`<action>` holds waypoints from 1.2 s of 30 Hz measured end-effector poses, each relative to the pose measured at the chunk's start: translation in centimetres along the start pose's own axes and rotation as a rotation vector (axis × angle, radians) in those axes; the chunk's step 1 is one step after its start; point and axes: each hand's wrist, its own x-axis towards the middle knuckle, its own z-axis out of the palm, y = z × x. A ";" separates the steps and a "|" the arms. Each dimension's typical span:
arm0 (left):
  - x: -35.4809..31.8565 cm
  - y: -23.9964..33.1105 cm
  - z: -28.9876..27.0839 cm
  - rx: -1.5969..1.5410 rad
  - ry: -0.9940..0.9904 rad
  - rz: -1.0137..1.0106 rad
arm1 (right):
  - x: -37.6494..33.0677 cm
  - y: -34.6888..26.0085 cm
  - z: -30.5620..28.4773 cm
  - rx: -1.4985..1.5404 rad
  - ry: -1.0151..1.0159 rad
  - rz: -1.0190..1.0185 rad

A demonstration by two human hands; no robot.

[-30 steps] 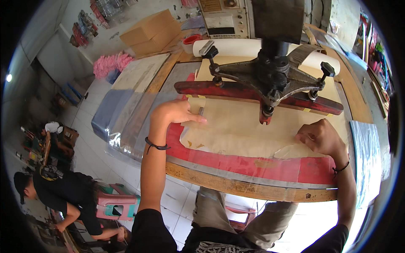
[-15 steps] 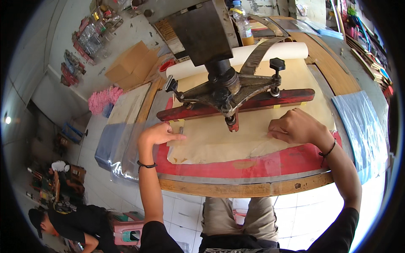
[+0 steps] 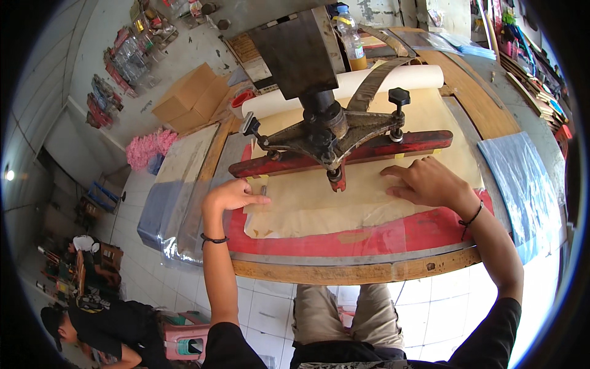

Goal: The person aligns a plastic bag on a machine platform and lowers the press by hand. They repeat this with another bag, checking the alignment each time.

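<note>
A tan sheet lies over a red base on the worktable, under a dark metal press head with a long red bar across it. My left hand rests at the sheet's left edge, its thumb stretched toward a small metal piece and its other fingers bent; nothing shows in it. On the right, my right hand is over the sheet just in front of the bar, thumb and fingers parted. Its fingertips appear to touch the sheet. Clear plastic shows over the red base's front part.
A white roll lies behind the press head. Blue-tinted plastic sheets lie at the right, with more clear plastic at the left. A bottle and a cardboard box stand farther back. Another person is at lower left.
My right hand has shifted slightly left, and its curled fingers have stretched out and parted. My left hand stays in place. The view has shifted a little.
</note>
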 end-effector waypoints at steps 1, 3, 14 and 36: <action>0.0 -0.1 0.0 -0.003 0.004 -0.002 | 0.0 0.1 0.3 -0.016 0.015 -0.011; 0.0 -0.4 0.1 -0.017 0.024 0.038 | 0.0 0.1 0.3 -0.035 0.029 -0.028; 0.1 -0.5 -0.3 -0.028 -0.002 0.012 | 0.3 -0.4 -0.3 0.020 0.008 0.022; 0.5 -0.8 -0.1 -0.048 0.024 -0.008 | 0.4 0.3 0.3 -0.001 -0.002 0.015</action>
